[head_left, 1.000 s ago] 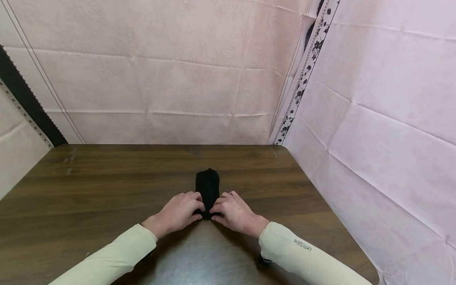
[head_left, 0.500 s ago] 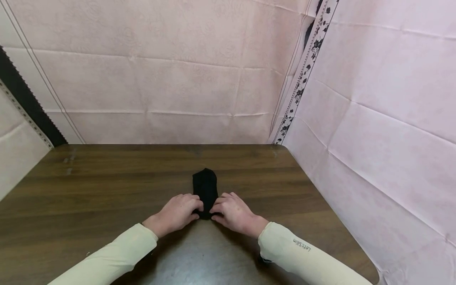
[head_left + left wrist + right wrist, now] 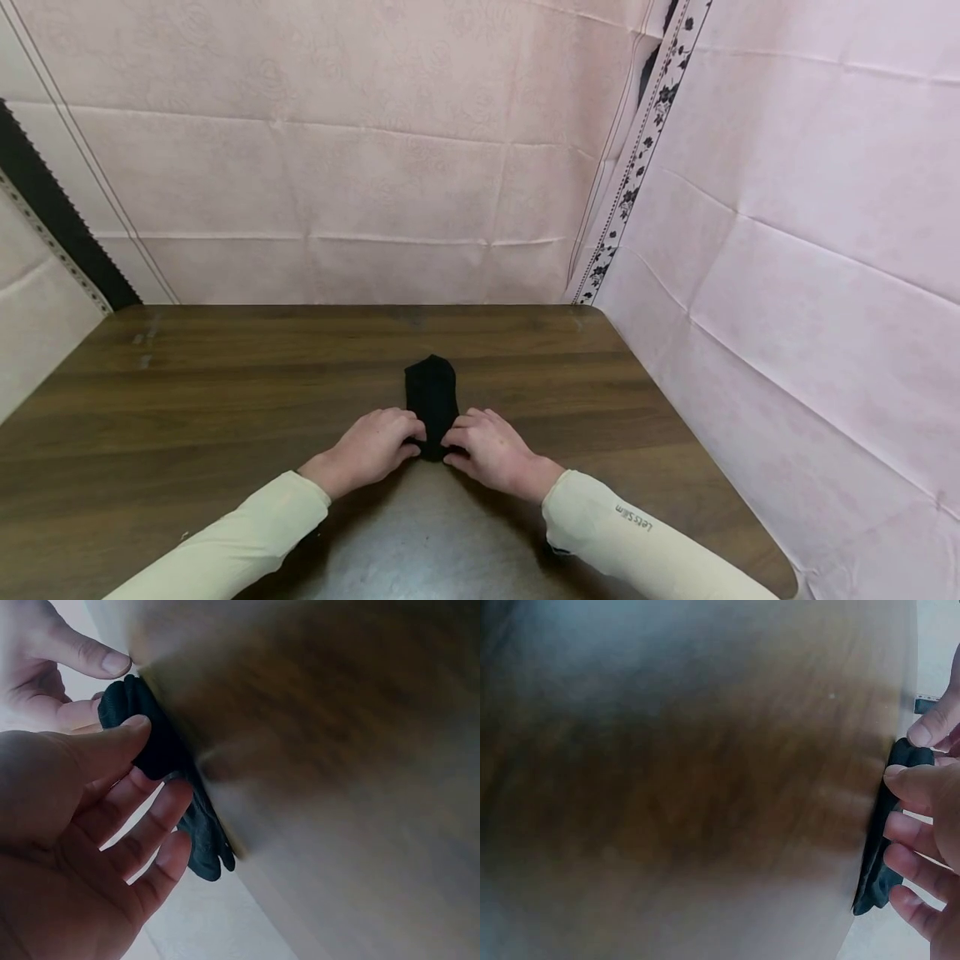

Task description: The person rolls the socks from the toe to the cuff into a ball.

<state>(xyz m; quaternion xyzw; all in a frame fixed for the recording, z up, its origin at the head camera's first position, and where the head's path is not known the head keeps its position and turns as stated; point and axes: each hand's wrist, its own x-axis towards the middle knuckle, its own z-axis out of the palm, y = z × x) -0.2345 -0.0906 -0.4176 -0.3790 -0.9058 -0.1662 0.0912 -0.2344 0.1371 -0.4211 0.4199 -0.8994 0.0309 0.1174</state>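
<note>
A black sock (image 3: 432, 396) lies lengthwise on the brown wooden table (image 3: 225, 383), its far end flat and its near end bunched into a thick fold. My left hand (image 3: 371, 450) pinches the left side of that near end between thumb and curled fingers. On the right side, my right hand (image 3: 491, 452) grips the same end in a matching way. The left wrist view shows the left thumb pressing on top of the black fabric (image 3: 161, 746), whose far end shows layered edges. From the right wrist, the right thumb lies on the rolled edge of the dark fabric (image 3: 877, 862).
Pale pink patterned cloth (image 3: 337, 183) hangs behind the table's far edge, and another sheet (image 3: 810, 250) hangs along the right side. A black strip (image 3: 67, 208) runs down the left corner. Small tape pieces (image 3: 145, 361) stick to the table at the back left.
The sock's far end has shifted slightly left. My left hand has moved a little left; the right hand stays nearly in place, both still holding the near end.
</note>
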